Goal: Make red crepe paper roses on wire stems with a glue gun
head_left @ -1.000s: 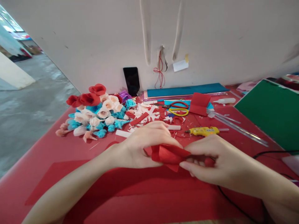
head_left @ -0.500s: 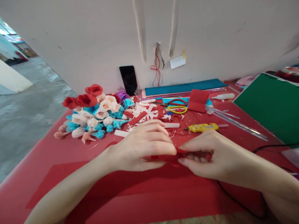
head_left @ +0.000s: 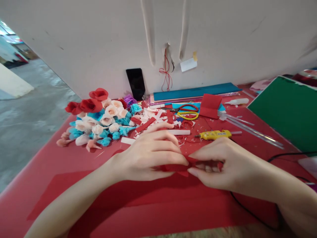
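Note:
Between my two hands, above the red table, is a piece of red paper [head_left: 183,168]. My left hand [head_left: 151,155] curves over its left part, fingers bent around it. The thumb and index finger of my right hand [head_left: 218,163] pinch its right end. Much of the paper is hidden by my fingers. Beneath my hands lies a large red sheet [head_left: 138,195]. A yellow glue gun [head_left: 215,135] rests just beyond my right hand. Red-and-yellow-handled scissors [head_left: 187,112] lie farther back among paper scraps [head_left: 148,115].
Paper flowers [head_left: 99,122] in red, white, blue and pink are heaped at the left. A phone [head_left: 136,83] leans on the wall. Clear sticks [head_left: 252,130], a green board [head_left: 284,112] and a black cable [head_left: 252,216] are on the right. Blue paper [head_left: 195,91] lies at the back.
The fingers of my left hand have shifted slightly right, nearer to my right fingertips. A bit more of the red paper shows below them. My right hand keeps its pinch.

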`<state>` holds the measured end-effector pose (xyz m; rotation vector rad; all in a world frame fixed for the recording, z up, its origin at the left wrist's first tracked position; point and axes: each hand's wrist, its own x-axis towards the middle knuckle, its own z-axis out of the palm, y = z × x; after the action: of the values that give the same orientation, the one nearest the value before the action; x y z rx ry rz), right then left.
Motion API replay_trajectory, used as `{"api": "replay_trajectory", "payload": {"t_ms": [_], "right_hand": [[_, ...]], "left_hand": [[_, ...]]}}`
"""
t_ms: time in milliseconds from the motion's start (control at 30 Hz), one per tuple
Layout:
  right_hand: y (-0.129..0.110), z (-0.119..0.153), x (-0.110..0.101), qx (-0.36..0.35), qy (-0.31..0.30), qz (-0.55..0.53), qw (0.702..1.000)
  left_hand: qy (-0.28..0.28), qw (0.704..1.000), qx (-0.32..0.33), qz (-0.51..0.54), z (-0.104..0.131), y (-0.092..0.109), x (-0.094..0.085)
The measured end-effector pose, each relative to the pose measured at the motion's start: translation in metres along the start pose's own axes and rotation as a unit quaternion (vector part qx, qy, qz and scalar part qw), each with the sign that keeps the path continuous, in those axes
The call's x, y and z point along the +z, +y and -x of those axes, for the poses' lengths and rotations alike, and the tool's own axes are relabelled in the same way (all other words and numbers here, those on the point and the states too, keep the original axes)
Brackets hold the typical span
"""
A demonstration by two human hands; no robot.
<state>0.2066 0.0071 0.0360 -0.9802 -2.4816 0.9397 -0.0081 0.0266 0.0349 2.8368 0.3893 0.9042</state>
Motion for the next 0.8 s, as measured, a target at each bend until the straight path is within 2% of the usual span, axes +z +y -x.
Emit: {"api": "replay_trajectory", "payload": {"t_ms": [300, 433, 800], "right_hand": [[0.0005, 0.0005, -0.0008, -0.01, 0.006, 0.028, 1.0], [0.0008, 0.0007, -0.0005, -0.016, 0.004, 0.034, 0.999], [-0.0064, -0.0006, -0.0057, -0.015, -0.007, 0.048, 0.999]], "left_hand": [[0.017, 0.999, 0.036, 0.007, 0.0007, -0.0014, 0.0007], [0.007, 0.999, 0.04, 0.009, 0.0036, -0.0024, 0.0005], [0.018, 0.997, 0.063, -0.031, 0.0039, -0.0014, -0.001]]}}
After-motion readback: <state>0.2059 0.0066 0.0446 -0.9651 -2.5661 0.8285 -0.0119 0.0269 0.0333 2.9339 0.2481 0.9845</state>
